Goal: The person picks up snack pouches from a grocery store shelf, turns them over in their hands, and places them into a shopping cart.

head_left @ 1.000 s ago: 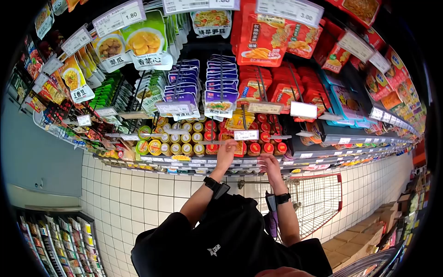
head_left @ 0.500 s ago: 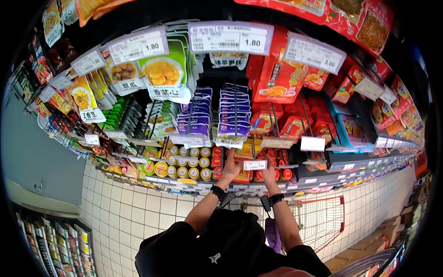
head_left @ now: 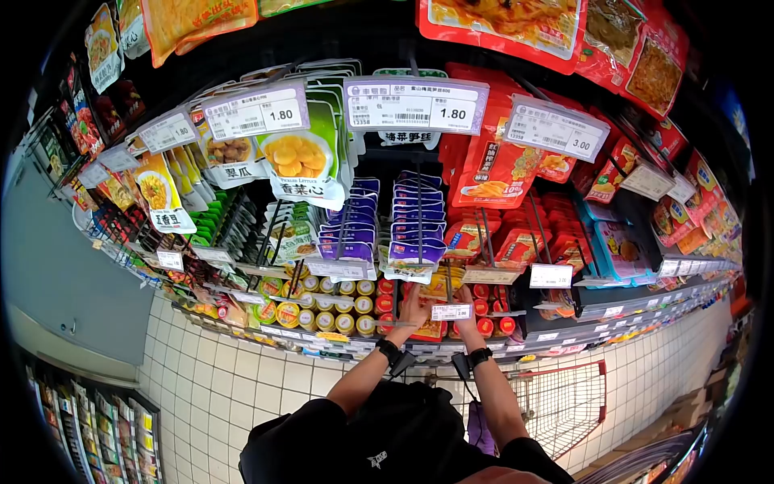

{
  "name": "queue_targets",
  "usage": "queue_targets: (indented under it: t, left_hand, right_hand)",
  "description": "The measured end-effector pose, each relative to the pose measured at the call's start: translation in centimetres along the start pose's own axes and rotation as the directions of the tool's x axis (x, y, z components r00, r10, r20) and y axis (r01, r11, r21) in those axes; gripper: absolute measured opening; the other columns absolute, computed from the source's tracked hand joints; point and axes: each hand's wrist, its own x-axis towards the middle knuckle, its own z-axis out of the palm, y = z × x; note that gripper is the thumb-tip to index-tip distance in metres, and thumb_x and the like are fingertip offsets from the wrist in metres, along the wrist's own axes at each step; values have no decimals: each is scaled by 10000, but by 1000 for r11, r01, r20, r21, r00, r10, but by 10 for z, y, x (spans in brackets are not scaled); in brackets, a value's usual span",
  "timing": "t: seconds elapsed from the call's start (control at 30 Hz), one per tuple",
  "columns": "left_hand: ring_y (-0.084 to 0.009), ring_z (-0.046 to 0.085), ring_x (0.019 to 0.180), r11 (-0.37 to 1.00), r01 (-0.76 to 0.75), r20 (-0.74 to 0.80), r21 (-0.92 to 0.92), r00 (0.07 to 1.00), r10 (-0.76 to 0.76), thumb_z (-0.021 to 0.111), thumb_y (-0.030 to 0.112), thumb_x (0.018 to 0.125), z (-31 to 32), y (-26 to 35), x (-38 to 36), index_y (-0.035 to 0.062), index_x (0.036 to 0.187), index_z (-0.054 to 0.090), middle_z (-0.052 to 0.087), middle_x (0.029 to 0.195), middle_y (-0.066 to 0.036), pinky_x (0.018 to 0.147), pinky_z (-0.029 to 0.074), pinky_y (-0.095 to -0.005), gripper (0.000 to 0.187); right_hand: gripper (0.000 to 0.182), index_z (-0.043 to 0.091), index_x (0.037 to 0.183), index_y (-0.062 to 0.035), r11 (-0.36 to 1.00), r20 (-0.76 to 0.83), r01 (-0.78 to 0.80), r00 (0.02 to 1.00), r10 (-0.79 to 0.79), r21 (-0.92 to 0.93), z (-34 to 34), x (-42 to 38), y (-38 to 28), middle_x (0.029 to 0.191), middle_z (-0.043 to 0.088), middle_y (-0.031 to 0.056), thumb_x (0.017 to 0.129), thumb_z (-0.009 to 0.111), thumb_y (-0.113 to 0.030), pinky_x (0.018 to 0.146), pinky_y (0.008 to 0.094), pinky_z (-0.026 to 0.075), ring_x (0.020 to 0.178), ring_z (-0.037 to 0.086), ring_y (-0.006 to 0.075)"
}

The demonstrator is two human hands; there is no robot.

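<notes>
Both my hands reach into the shelf below the hanging purple packets [head_left: 418, 230]. My left hand [head_left: 413, 310] is at the left side of a yellow and red packet [head_left: 436, 329], beside red-lidded jars [head_left: 384, 304]. My right hand [head_left: 466, 321] is on the other side of it, next to more red-lidded jars [head_left: 484, 326]. A small price tag [head_left: 451, 312] hangs in front and covers part of the packet and of my right fingers. The fingers are too small and hidden to tell whether they grip the packet.
Price tags [head_left: 416, 105] and hanging food packets [head_left: 302, 157] fill the upper rack. Yellow jars [head_left: 345, 323] stand to the left of my hands. A shopping cart [head_left: 564, 403] is at the lower right, and another shelf [head_left: 97, 419] at the lower left.
The view has shifted, so the rack and my hands appear lower in the picture. My hands remain around the same yellow and red packet.
</notes>
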Motion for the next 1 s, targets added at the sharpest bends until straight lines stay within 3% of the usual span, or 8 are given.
queue_targets:
  t: [0.03,0.1,0.17,0.27,0.43,0.53,0.73,1.0]
  left_hand:
    - [-407,363,1358,1000,-1,-1,1,1000,1,626,289,918,-1,2,-2,49,1505,244,333,1502,-237,1056,392,-485,740]
    - [-406,355,1364,997,76,25,-23,997,-75,618,272,922,-3,6,-6,46,1509,227,322,1508,-234,1069,384,-479,741]
    - [-400,330,1380,995,98,58,-5,994,-97,614,268,924,-6,12,-11,44,1513,211,300,1520,-228,1100,357,-463,748]
    - [-379,271,1415,997,74,89,4,993,-74,605,291,938,-17,36,-23,59,1527,170,258,1541,-219,1143,302,-443,769]
    - [-366,260,1422,999,34,58,36,998,-36,603,318,944,-14,27,-31,71,1532,154,222,1559,-195,1145,299,-439,780]
    - [-365,377,1337,999,16,-52,31,999,-15,614,336,939,-10,17,-32,56,1466,291,383,1426,-198,1094,357,-439,678]
    - [-327,566,941,995,-2,-152,-100,988,-13,655,295,922,-10,8,-29,-8,1207,512,547,1045,-182,822,467,-424,439]
    - [-285,545,744,999,-25,-79,-34,997,22,670,285,915,-23,22,-40,-53,1039,596,532,863,-147,681,439,-390,368]
  right_hand:
    - [700,179,1541,-99,1000,2,1,1000,-1,1,13,-8,-11,1549,258,164,957,560,-52,1113,362,331,1422,283,282]
    - [688,203,1526,-66,819,60,147,989,-137,-554,34,-31,-35,1484,389,118,936,558,-50,1081,360,370,1342,410,243]
    - [737,222,1516,-50,832,41,138,990,-137,-537,42,-38,-41,1468,405,128,890,612,-28,1070,363,382,1331,418,246]
    - [655,305,1465,-30,493,130,282,938,-320,-823,60,-55,-54,1388,455,156,885,608,-68,950,306,445,1239,485,224]
    - [418,459,1285,-7,568,49,276,923,-383,-775,65,-62,-55,1016,602,76,903,609,-85,749,286,486,904,585,160]
    - [214,541,1053,-8,599,-29,197,938,-346,-776,65,-61,-55,788,618,74,920,642,-142,650,301,483,721,604,164]
    - [135,586,955,-10,611,-33,206,934,-356,-764,63,-65,-57,775,659,104,895,637,-120,657,323,499,726,652,219]
    - [170,622,1005,16,499,31,249,914,-404,-830,67,-92,-74,882,689,188,852,602,-56,731,363,517,882,687,331]
